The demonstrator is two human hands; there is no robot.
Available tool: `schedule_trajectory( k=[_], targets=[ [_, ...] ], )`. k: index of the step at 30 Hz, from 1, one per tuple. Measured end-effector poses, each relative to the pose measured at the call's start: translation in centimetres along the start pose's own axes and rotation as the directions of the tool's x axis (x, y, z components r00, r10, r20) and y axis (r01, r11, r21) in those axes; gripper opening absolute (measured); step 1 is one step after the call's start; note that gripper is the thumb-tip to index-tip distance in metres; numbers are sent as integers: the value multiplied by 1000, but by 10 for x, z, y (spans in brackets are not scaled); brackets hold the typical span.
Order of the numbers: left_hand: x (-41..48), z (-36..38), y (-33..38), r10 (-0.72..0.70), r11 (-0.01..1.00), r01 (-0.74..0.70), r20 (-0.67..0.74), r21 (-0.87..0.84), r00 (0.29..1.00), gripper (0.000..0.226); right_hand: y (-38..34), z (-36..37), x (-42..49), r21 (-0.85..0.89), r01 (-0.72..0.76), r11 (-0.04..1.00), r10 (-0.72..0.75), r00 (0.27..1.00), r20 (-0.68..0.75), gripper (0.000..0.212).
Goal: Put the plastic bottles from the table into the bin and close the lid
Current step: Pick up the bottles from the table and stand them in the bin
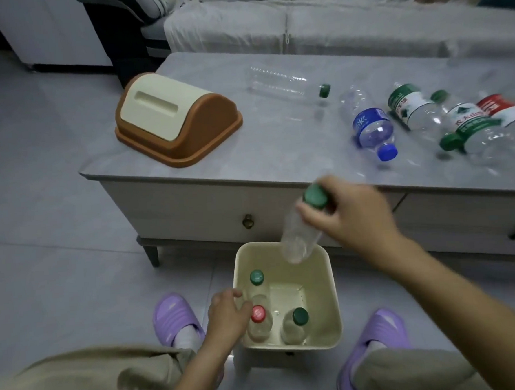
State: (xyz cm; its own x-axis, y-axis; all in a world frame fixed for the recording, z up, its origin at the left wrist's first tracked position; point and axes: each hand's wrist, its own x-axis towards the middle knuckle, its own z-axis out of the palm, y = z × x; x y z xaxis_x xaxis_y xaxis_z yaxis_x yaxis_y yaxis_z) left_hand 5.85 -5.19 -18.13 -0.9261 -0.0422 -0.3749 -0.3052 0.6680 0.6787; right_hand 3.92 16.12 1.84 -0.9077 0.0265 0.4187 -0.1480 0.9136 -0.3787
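Observation:
A cream bin (328, 284) stands open on the floor between my feet, with three capped bottles upright inside: a green-capped one (256, 277), a red-capped one (258, 314) and a dark-green-capped one (300, 316). My right hand (354, 216) grips a clear bottle (298, 237) by its neck under the green cap, base down over the bin's far rim. My left hand (227, 314) rests on the bin's left rim, fingers curled over it. The brown and cream lid (176, 118) lies on the table. Several more bottles lie on the table, among them a clear one (282, 84) and a blue-labelled one (372, 127).
The grey coffee table (248, 165) has drawers with knobs facing me. A covered sofa (300, 23) stands behind it. My purple slippers (173, 317) flank the bin on the tiled floor.

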Motion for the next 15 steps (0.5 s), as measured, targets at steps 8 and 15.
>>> schedule_trajectory(
  k=[8, 15],
  targets=[
    [24, -42, 46, 130, 986, -133, 34, 101, 991, 32, 59, 170, -70, -105, -278, 955, 279, 721, 634, 26],
    [12, -8, 18, 121, 967, -161, 201, 196, 972, 39, 66, 181, -67, -134, -215, 968, 247, 694, 676, 39]
  ],
)
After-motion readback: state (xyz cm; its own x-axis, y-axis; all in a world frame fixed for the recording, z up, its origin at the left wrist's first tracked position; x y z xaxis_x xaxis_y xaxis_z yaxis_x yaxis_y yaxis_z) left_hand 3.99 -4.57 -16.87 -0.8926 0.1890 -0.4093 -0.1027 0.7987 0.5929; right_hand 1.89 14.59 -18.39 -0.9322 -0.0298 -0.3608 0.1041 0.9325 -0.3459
